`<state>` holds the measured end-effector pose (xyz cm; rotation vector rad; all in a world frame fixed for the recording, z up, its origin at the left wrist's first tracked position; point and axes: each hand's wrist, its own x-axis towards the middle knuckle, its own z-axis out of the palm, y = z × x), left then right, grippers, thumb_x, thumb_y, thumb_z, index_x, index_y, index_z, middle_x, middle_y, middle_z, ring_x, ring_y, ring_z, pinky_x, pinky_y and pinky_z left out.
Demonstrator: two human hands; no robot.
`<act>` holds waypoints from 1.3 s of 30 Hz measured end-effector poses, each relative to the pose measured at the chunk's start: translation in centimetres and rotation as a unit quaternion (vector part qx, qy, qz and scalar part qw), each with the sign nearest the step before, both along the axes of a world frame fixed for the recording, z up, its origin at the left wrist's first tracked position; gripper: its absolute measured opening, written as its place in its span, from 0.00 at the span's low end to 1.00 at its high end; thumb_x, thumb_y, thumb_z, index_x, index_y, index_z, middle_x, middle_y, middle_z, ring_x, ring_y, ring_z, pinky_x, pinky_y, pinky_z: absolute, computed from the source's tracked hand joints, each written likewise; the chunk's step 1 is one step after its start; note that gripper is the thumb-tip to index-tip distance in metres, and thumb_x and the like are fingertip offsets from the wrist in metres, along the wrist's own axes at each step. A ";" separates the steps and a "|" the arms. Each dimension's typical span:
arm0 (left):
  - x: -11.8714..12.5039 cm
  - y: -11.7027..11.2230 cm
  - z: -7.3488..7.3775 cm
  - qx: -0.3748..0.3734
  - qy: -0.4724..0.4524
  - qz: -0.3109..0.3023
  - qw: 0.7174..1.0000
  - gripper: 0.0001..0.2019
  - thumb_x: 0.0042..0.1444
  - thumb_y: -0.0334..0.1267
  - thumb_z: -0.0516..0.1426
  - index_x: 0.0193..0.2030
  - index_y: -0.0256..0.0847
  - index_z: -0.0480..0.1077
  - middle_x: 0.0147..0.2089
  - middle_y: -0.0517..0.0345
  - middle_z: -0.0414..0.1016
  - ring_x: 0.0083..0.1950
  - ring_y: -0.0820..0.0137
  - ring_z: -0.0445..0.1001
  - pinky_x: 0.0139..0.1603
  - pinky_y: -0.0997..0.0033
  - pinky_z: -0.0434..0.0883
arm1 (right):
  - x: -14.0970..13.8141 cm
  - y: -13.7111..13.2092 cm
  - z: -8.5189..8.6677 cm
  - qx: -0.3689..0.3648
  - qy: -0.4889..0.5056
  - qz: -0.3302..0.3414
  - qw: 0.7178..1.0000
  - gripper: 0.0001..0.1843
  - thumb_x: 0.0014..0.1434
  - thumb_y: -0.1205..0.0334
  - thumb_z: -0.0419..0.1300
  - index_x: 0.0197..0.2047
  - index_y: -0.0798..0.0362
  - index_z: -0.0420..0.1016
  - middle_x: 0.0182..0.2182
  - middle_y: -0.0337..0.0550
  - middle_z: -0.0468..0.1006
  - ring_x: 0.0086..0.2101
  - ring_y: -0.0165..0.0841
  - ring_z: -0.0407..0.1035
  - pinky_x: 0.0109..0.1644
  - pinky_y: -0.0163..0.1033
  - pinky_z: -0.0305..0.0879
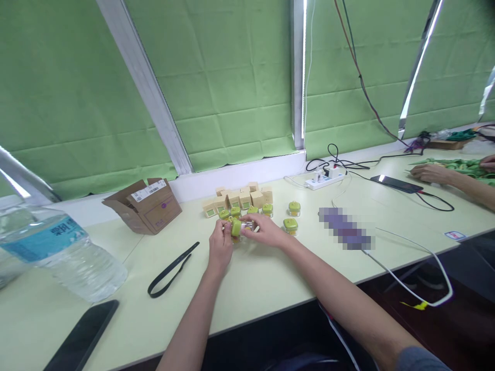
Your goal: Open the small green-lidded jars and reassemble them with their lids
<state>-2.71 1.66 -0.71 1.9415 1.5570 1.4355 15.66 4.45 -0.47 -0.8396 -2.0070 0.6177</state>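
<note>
A: What lies closest on the table (270,288)?

B: A dark phone (83,337) at the near left edge, then a water bottle (58,252) on its side, its long axis running left to right with the base toward the middle of the table. A black strap (172,269) lies just beyond, slanting up to the right.

A: And the hands?

B: Both meet at mid-table. The left hand (220,246) and the right hand (265,230) are each closed on a small jar (240,227) with a green lid, held between them just above the table. The jar is tipped on its side: its long axis runs left to right, the green lid toward the left hand, the clear body toward the right.

A: What is around it?

B: Just behind stand more green-lidded jars (251,210) upright in a short row, and two others (292,216) a little to the right. Behind those sits a cluster of small tan boxes (240,198). An open cardboard carton (145,205) lies tilted to the left.

A: Farther off?

B: A white power strip (324,179) with cables near the wall, a second phone (394,183) to the right, and another person's hand (431,173) resting on the table at the far right beside some green items (460,166).
</note>
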 end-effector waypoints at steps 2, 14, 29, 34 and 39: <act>-0.1 0.1 -0.1 0.005 0.004 0.009 1.000 0.16 0.66 0.52 0.45 0.37 0.44 0.62 0.29 0.61 0.74 0.30 0.68 0.72 0.35 0.70 0.66 | 0.2 0.1 0.0 -0.001 -0.010 -0.001 1.000 0.19 0.61 0.52 0.61 0.52 0.52 0.74 0.44 0.45 0.78 0.39 0.34 0.71 0.41 0.38 0.66; -0.4 0.5 -0.4 0.001 0.013 0.025 1.000 0.17 0.66 0.54 0.44 0.37 0.44 0.62 0.28 0.61 0.72 0.28 0.69 0.68 0.34 0.71 0.64 | 1.6 0.1 0.8 -0.020 -0.096 -0.020 0.995 0.17 0.54 0.51 0.67 0.42 0.51 0.74 0.36 0.41 0.79 0.34 0.33 0.71 0.36 0.36 0.63; -0.3 0.3 -0.2 0.000 0.015 0.022 1.000 0.18 0.66 0.55 0.44 0.36 0.44 0.62 0.27 0.62 0.72 0.29 0.69 0.69 0.34 0.71 0.65 | 2.6 0.7 0.5 -0.029 -0.199 -0.067 0.977 0.16 0.51 0.48 0.68 0.33 0.51 0.74 0.26 0.39 0.75 0.27 0.31 0.65 0.28 0.35 0.50; -0.4 0.4 -0.4 -0.004 0.013 0.017 1.000 0.17 0.66 0.54 0.45 0.37 0.44 0.63 0.27 0.62 0.73 0.29 0.69 0.71 0.34 0.71 0.65 | 3.0 0.8 0.4 -0.027 -0.225 -0.097 0.969 0.14 0.51 0.49 0.68 0.31 0.50 0.74 0.28 0.40 0.76 0.28 0.33 0.67 0.28 0.35 0.51; -0.2 0.3 -0.2 -0.004 0.010 0.006 1.000 0.16 0.66 0.53 0.46 0.36 0.44 0.62 0.26 0.63 0.72 0.28 0.70 0.70 0.34 0.71 0.66 | 3.1 0.8 0.3 -0.022 -0.247 -0.130 0.960 0.14 0.49 0.49 0.69 0.30 0.49 0.75 0.29 0.41 0.77 0.30 0.36 0.69 0.30 0.36 0.52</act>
